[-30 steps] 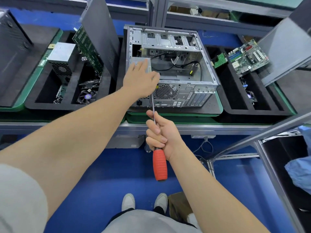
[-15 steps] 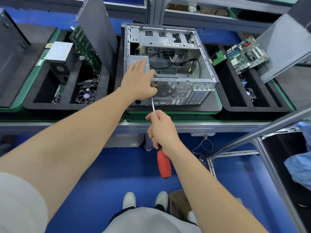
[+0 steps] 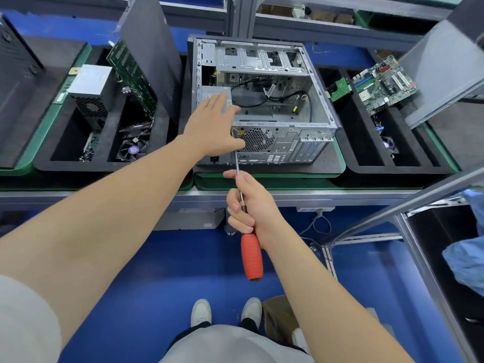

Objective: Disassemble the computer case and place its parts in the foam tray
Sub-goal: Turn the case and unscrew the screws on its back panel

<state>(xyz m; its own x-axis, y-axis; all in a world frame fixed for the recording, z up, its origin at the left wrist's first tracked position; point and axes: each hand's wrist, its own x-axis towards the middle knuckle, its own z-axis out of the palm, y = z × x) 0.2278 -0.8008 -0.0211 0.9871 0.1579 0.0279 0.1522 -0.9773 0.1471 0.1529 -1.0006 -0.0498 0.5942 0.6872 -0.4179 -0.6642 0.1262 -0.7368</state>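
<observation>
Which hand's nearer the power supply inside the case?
Left. The left hand reaches over the power supply; the right hand grips the screwdriver in front of the case.

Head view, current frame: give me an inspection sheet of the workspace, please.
Surface: green pallet on a metal-railed bench.
Job's things: open computer case lying on its side, power supply inside; left foam tray holds a second supply unit, circuit board, fan.
Clutter: cardboard box on the floor.
Grippers: left hand flat on the power supply; right hand grips a red-handled screwdriver, shaft pointing at the case's rear panel.
Cables: black cables loose inside the case.
Surroundings: blue floor; right tray with a motherboard.
</observation>
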